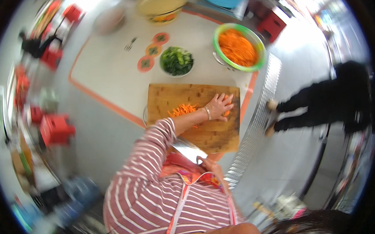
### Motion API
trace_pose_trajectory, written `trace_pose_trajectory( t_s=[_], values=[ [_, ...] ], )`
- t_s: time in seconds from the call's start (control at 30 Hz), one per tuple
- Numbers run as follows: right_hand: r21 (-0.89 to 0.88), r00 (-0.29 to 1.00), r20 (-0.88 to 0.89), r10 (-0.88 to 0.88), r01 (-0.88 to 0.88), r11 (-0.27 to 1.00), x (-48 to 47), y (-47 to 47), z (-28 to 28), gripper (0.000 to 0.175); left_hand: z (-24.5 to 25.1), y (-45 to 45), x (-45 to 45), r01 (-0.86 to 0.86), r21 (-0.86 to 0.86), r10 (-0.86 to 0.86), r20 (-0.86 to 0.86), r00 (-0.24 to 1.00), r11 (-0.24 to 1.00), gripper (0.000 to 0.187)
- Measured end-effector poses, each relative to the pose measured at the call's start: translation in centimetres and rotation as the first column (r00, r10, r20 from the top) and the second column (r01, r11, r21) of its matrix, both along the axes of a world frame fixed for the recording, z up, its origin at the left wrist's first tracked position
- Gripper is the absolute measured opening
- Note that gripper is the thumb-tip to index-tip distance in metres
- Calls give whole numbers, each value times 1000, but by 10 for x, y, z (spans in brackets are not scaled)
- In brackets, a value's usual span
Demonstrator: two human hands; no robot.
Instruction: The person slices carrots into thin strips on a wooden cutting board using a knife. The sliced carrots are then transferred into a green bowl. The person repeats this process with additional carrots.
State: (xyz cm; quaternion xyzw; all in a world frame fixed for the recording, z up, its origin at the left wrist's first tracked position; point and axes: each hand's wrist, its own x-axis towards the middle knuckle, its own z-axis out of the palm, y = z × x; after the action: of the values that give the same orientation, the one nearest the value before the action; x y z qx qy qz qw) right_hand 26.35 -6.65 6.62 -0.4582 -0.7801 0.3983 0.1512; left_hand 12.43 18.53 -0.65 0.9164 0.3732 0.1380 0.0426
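My left hand [220,107], with a bracelet at the wrist, lies over orange carrot pieces [227,112] near the right side of a wooden cutting board [219,137]. Its fingers are spread, and carrot shows between and beside them; whether they grip it is unclear. Under my left forearm is a small pile of carrot shreds [183,109], partly covered by the arm. Close to my body, my right hand [212,166] holds a broad-bladed kitchen knife [189,150] by its handle. The blade is off the board's near edge, tilted towards the left.
Beyond the board stand a bowl of chopped greens [176,61] and a green-rimmed colander of shredded carrot [238,48]. A fork [130,44] lies on the table [103,64]. Farther back is a yellow lidded pot [161,5]. A person in dark clothes [318,102] stands at right; red stools [56,129] stand left.
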Motion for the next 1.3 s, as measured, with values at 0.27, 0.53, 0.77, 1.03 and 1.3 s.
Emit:
trace_pose_trajectory(
  t_s=[0.27, 0.53, 0.77, 1.03, 1.3],
  values=[
    [-182, 994, -84, 63, -77, 980, 50, 10, -18, 47, -39, -7, -5, -200, 23, 186, 276, 943, 980, 54],
    [-283, 896, -44, 441, -435, 855, 104, 38, -33, 49, 12, -21, 1, -506, -455, 671, 607, 426, 733, 56],
    [-288, 722, -5, 692, -664, 690, 86, 67, 1, 48, 80, -305, -102, 73, -777, 668, 484, -566, 625, 36],
    [-346, 691, -269, 671, -720, 602, 37, 85, 40, 45, -30, -723, -63, -112, -941, -307, 9, -952, 321, 66],
    [-324, 699, 81, 711, -656, 682, -3, 47, 58, 46, -40, -968, -217, 32, -977, -869, 171, -465, -210, 72]
  ],
)
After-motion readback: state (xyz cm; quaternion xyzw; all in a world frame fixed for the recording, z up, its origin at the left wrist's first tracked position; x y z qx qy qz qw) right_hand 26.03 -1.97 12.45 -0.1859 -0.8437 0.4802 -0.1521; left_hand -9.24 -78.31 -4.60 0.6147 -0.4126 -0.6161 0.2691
